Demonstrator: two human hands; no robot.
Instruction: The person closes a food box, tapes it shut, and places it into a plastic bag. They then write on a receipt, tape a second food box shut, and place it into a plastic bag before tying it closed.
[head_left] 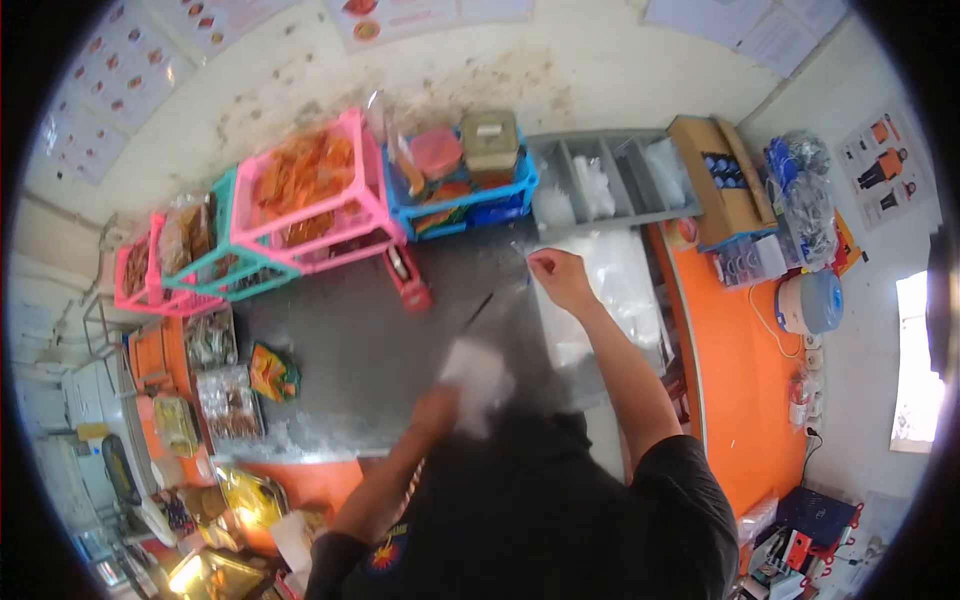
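Observation:
My left hand is closed at the edge of a blurred white sheet or bag, close to my body. A thin dark stick-like item lies just beyond it on the dark grey tabletop. My right hand is raised over the left edge of a stack of clear plastic sheets, its thumb and fingers pinched together. Whatever the pinch holds, if anything, is too small to make out. A red tape dispenser stands beyond the stick, towards the baskets.
Pink, teal and blue baskets line the wall. Beside them are a grey divided tray and a cardboard box. At the left lie a green-orange packet and clear packs.

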